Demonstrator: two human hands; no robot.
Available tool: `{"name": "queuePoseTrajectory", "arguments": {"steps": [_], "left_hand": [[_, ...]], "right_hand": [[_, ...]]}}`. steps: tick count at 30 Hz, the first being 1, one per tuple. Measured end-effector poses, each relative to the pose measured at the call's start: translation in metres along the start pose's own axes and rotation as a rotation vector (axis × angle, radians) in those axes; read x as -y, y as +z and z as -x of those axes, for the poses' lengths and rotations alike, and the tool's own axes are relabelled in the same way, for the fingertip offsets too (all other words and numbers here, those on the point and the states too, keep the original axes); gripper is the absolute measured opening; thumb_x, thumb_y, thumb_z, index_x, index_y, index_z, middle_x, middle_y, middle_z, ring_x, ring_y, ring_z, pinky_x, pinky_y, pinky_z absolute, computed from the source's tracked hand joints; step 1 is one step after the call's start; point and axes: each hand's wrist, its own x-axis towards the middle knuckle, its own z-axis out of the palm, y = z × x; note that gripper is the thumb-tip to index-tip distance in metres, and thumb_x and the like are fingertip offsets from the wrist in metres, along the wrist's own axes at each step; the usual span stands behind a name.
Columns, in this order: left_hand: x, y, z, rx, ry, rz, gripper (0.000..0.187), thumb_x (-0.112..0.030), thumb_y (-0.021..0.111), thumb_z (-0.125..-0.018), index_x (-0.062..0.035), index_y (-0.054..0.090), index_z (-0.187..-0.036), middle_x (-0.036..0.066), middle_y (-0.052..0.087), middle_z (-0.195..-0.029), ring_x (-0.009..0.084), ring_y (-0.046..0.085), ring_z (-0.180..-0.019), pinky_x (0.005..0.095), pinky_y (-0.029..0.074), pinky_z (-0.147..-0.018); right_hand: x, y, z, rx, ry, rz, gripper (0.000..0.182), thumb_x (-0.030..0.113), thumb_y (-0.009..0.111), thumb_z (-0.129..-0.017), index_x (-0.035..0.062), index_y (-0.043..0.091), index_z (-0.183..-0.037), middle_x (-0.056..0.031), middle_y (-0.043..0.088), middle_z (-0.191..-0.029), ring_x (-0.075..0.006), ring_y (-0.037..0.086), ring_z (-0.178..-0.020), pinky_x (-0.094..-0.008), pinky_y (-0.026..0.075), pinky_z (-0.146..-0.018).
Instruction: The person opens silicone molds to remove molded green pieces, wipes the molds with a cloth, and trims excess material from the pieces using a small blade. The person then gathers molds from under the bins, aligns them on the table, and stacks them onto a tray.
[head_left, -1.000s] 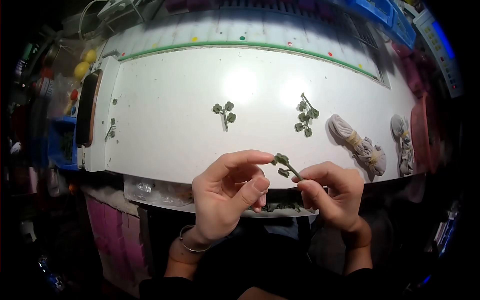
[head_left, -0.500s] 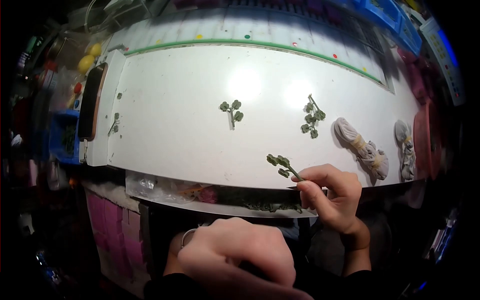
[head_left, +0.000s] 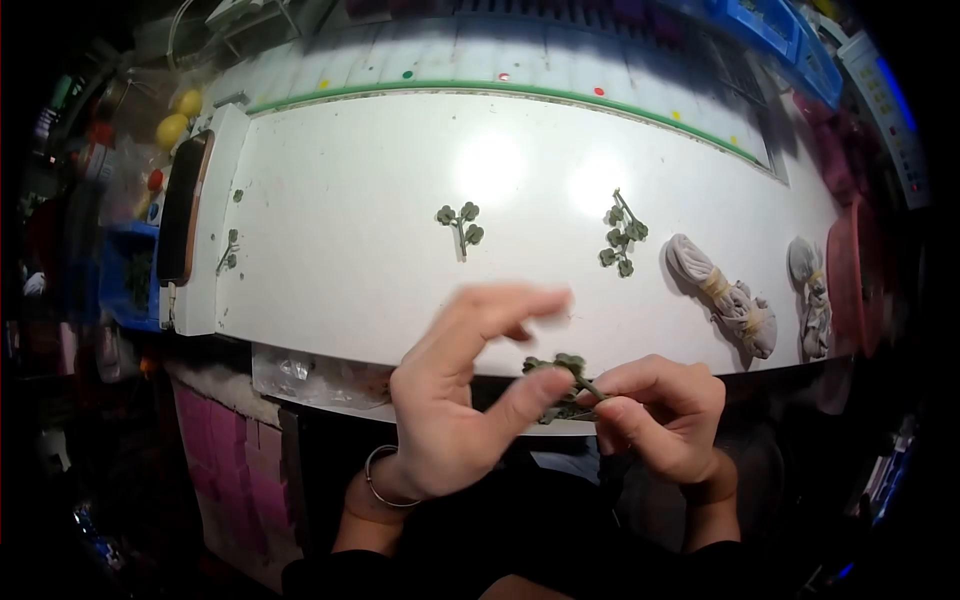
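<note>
- Far left, and there's a blue bin with something dark green inside!
- Next along, a dark phone leans by the left end of the white table.
- Just inside that end, a small green sprig lies flat.
- Here's the left hand, blurred, a bracelet at the wrist: fingers and thumb spread wide apart, the gap facing right. Does the thumb touch anything? Cannot tell; it only crosses in front of the leaves.
- Beyond it, a three-headed sprig lies on the tabletop, stem towards us.
- And the held sprig! It's up in the air at the table's near edge, between the two hands, leaves to the left, stem to the right.
- Farther back, a longer sprig lies on the table, well apart.
- The right hand has that stem, thumb and forefinger closed tightly in a pinch.
- Then a pale cloth bundle, banded, on the table.
- Far right, a second bundle sits just beside a reddish tub.
</note>
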Motion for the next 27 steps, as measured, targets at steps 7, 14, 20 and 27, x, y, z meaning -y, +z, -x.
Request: {"name": "queuePoseTrajectory", "arguments": {"steps": [7,14,20,27], "left_hand": [[0.001,0.004,0.0,0.068,-0.18,0.118,0.021,0.003,0.06,-0.081,0.0083,0.06,-0.101,0.011,0.061,-0.085,0.0155,0.061,-0.078,0.023,0.05,-0.067],[0.0,0.007,0.0,0.224,-0.254,0.245,0.022,0.002,0.062,-0.081,0.0039,0.062,-0.103,0.01,0.062,-0.093,0.0114,0.06,-0.084,0.021,0.05,-0.071],[-0.003,0.012,-0.003,0.228,-0.221,0.228,0.018,0.004,0.06,-0.079,0.0084,0.063,-0.096,0.013,0.063,-0.083,0.0136,0.06,-0.072,0.0215,0.048,-0.062],[-0.001,0.016,-0.003,0.219,-0.214,0.263,0.018,0.002,0.061,-0.079,0.0083,0.063,-0.096,0.013,0.063,-0.081,0.0135,0.06,-0.071,0.0211,0.047,-0.061]], "right_hand": [[0.021,-0.011,-0.002,-0.373,0.025,0.234,0.014,-0.005,0.058,-0.083,-0.0047,0.059,-0.096,-0.0079,0.062,-0.062,-0.0092,0.059,-0.054,-0.0191,0.047,-0.048],[0.016,-0.008,-0.007,-0.15,-0.217,0.236,0.011,-0.006,0.061,-0.08,-0.0052,0.058,-0.09,-0.0105,0.065,-0.072,-0.0121,0.065,-0.063,-0.0201,0.052,-0.056],[0.017,-0.009,-0.006,-0.204,-0.183,0.301,0.009,-0.007,0.06,-0.08,-0.0054,0.058,-0.089,-0.0087,0.063,-0.069,-0.009,0.061,-0.059,-0.0186,0.047,-0.05],[0.018,-0.012,-0.003,-0.189,-0.196,0.186,0.006,-0.008,0.058,-0.081,-0.0063,0.057,-0.087,-0.0094,0.063,-0.069,-0.0087,0.06,-0.058,-0.0185,0.046,-0.05]]}}
